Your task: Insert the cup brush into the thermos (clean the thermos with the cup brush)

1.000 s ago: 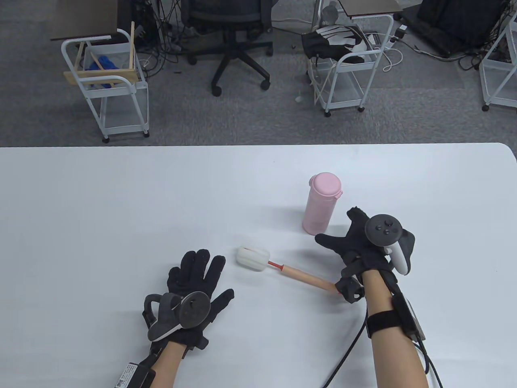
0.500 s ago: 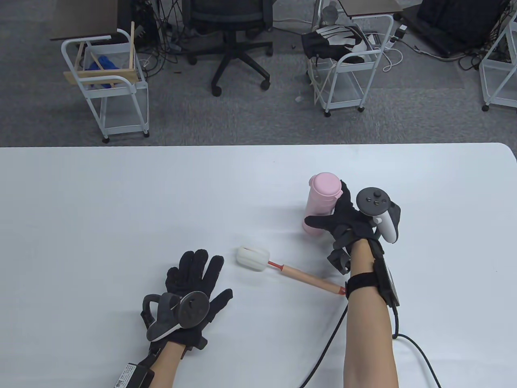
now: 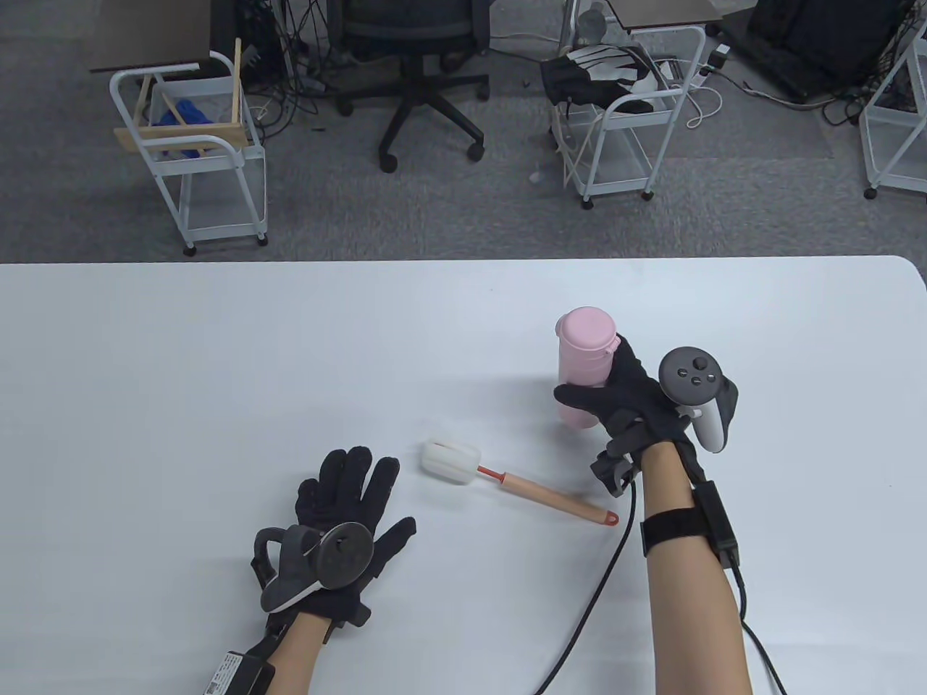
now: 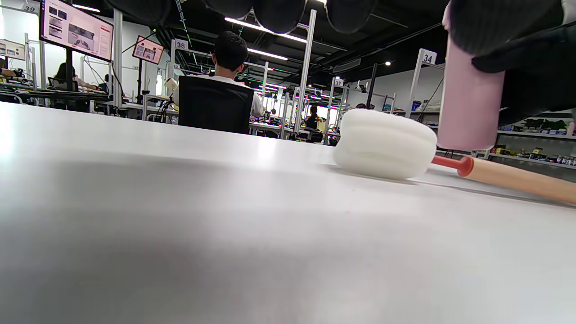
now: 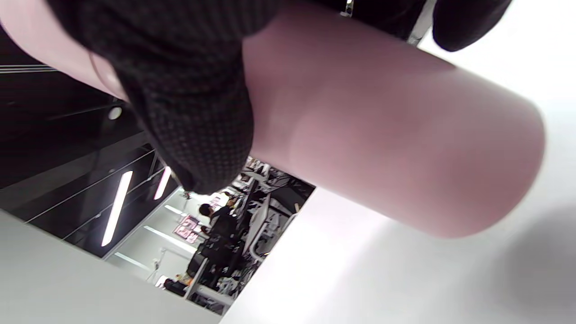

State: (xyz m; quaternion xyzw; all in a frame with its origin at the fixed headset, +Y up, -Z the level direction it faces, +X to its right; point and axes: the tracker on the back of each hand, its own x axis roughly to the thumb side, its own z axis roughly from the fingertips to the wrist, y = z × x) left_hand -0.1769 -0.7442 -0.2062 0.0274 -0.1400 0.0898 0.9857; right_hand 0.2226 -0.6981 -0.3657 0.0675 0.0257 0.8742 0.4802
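Observation:
A pink thermos (image 3: pixel 584 362) with its lid on is upright at the table's right middle, held by my right hand (image 3: pixel 623 394), which wraps around its body. In the right wrist view the thermos (image 5: pixel 396 139) fills the frame with my gloved thumb (image 5: pixel 189 108) across it, and its base looks raised off the table. The cup brush (image 3: pixel 521 486) lies flat on the table, white sponge head (image 3: pixel 450 461) to the left, wooden handle pointing right. It also shows in the left wrist view (image 4: pixel 382 144). My left hand (image 3: pixel 347 499) rests flat and empty on the table, left of the sponge head.
The white table (image 3: pixel 217 376) runs across the table view. A black cable (image 3: pixel 601 594) trails from my right wrist over the table near the brush handle's end. Carts (image 3: pixel 195 145) and an office chair (image 3: pixel 420 72) stand on the floor beyond the far edge.
My right hand reached forward from beside the brush handle to the thermos, closed around it, and has shifted it slightly right and toward me. The left hand and brush stayed put.

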